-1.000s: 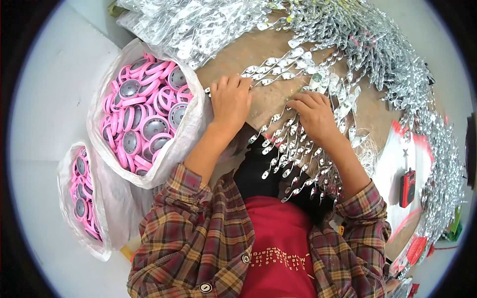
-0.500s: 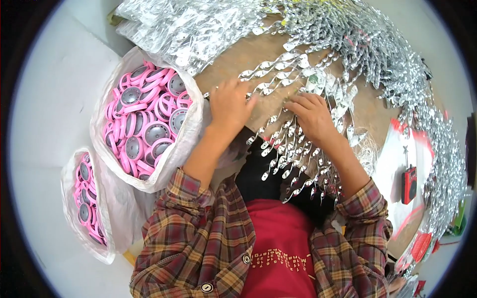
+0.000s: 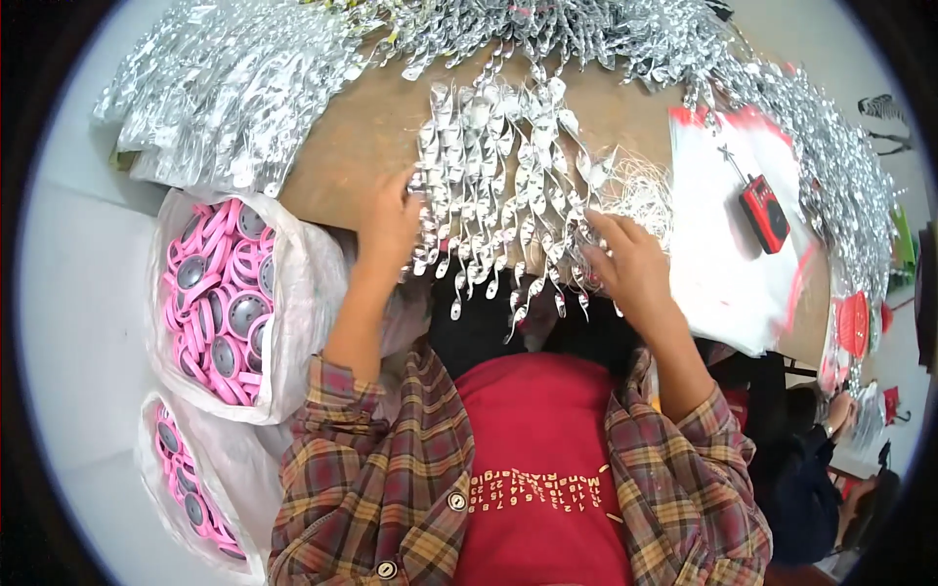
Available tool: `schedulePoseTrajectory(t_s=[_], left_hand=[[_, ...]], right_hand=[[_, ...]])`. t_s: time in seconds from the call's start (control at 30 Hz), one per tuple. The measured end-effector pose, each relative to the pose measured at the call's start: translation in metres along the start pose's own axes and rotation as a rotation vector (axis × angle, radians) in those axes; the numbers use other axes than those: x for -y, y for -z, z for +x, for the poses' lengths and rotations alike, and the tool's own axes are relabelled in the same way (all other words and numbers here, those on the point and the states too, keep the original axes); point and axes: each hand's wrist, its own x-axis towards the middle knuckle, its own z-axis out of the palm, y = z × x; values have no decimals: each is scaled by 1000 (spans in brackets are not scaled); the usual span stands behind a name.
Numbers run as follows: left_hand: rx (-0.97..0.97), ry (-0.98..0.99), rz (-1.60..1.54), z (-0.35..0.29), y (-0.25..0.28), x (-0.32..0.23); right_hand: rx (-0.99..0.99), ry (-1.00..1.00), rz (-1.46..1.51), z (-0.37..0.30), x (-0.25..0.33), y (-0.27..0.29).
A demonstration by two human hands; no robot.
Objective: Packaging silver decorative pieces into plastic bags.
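A bunch of shiny silver twisted strips lies side by side on the brown table, their lower ends hanging past its near edge. At the bunch's left side, my left hand has its fingers curled closed against the outermost strip; its fingertips are partly hidden. Over on the right side, my right hand is open, fingers apart and pointing left, close to the outer strips. A tangle of thin white strings lies just beyond my right hand.
Silver strips heap along the table's far and right edges. White sacks of pink-and-grey wheels stand at left. A red radio rests on a white sheet at right. Another person is at lower right.
The view has turned to the right. The strips, fanned out at a slant before, now lie straighter together. My hands have moved apart to the bunch's two sides.
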Motion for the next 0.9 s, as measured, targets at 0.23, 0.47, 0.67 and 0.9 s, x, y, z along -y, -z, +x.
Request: schedulePoseTrajectory(t_s=[0.23,0.47,0.67,0.9], left_hand=[[-74,-162,12,-38,-38,-63],[-5,-93,-264,-37,-39,-74],[-21,-152,-263,-3,-46,-59],[59,-226,-371,-32,-53,-75]], right_hand=[[-148,21,-4,-2,17,-42],[-185,90,172,11,29,-63],[-262,-81,223,29,22,-81],[-238,-143,301,20,42,-77]])
